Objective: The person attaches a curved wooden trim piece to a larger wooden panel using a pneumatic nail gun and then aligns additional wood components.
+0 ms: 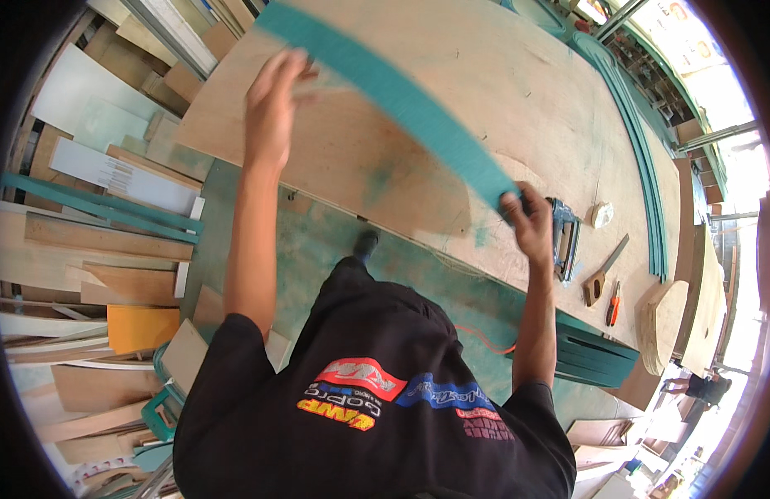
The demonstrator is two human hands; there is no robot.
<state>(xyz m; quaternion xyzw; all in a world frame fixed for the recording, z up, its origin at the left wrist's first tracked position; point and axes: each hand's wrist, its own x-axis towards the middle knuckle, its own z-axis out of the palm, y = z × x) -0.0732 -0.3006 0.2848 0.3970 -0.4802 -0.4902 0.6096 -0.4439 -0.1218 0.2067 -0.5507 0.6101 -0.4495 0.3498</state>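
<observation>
A long teal board spans the far side of my hands, tilted over the wooden worktable. It looks curved in this view. Its near right end is in my right hand, with the thumb on its face and the fingers wrapped round the edge. Beside the board's left part is my left hand, blurred, its fingers apart. Whether its fingertips touch the board's edge I cannot tell. Just right of my right hand, a blue and black nail gun lies on the table.
Near the table's right end lie a handsaw, an orange-handled hand tool and a small white roll. Thin teal strips run along the far right. Wood offcuts are stacked at left. Another person is far right.
</observation>
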